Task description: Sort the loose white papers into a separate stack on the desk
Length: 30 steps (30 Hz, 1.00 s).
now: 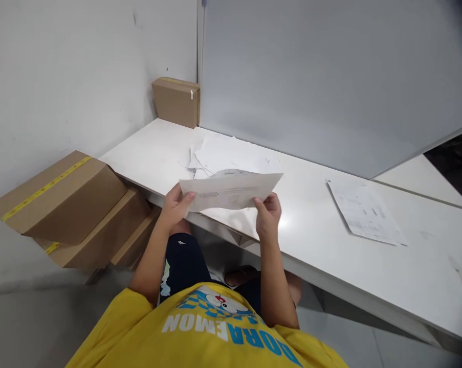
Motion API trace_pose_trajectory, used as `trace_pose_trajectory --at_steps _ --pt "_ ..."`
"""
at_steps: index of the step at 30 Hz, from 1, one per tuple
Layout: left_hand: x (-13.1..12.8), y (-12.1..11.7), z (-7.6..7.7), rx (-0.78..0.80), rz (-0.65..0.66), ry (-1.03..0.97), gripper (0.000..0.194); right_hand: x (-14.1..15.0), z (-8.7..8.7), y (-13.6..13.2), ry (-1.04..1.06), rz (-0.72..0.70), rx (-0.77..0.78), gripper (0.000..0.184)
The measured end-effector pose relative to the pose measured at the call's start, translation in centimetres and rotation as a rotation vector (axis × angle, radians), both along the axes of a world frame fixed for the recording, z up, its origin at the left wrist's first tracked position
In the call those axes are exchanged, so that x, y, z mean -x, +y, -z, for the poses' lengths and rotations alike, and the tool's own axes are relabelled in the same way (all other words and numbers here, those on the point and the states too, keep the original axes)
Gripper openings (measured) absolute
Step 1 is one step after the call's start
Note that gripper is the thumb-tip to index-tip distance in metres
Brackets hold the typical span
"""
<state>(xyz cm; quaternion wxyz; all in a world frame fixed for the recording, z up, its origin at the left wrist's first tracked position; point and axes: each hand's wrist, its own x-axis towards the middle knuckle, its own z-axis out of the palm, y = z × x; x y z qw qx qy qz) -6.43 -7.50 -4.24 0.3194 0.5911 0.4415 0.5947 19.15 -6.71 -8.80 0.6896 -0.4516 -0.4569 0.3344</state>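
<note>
A sheet of paper with faint print and a small oval logo is stretched between my two hands above the desk's front edge. At its left end, my left hand is closed, the thumb on top of the paper. My right hand pinches the right end in the same way. Whether it is one sheet or a few together, I cannot tell. Behind it, loose white papers lie overlapping on the white desk.
Cardboard boxes with yellow tape are stacked at the left of the desk. Another cardboard box stands in the back corner. A printed stack of papers lies on the right side. A grey panel borders the desk's back.
</note>
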Motion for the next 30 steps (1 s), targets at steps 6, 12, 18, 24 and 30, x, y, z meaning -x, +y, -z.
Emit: trace_pose_trajectory --at_steps 6,12,18,24,30 --pt "-3.0 4.7 5.2 -0.089 -0.222 0.033 0.052 0.7 2.7 -1.7 0.044 0.128 0.020 0.028" --pt "-3.8 5.0 8.8 0.013 -0.227 0.002 0.058 1.5 4.5 -3.1 -0.098 0.092 0.125 0.034" --pt "-4.4 4.5 8.5 0.078 -0.178 0.010 0.049 1.0 4.1 -4.0 -0.137 0.095 0.281 0.041" --pt "-5.0 -0.5 6.9 0.379 0.291 0.089 0.029 -5.6 2.2 -10.4 -0.041 0.008 0.627 0.047" --pt "-8.6 -4.3 6.3 0.625 0.670 0.476 0.061 -11.1 2.6 -15.8 0.224 0.122 0.914 0.044"
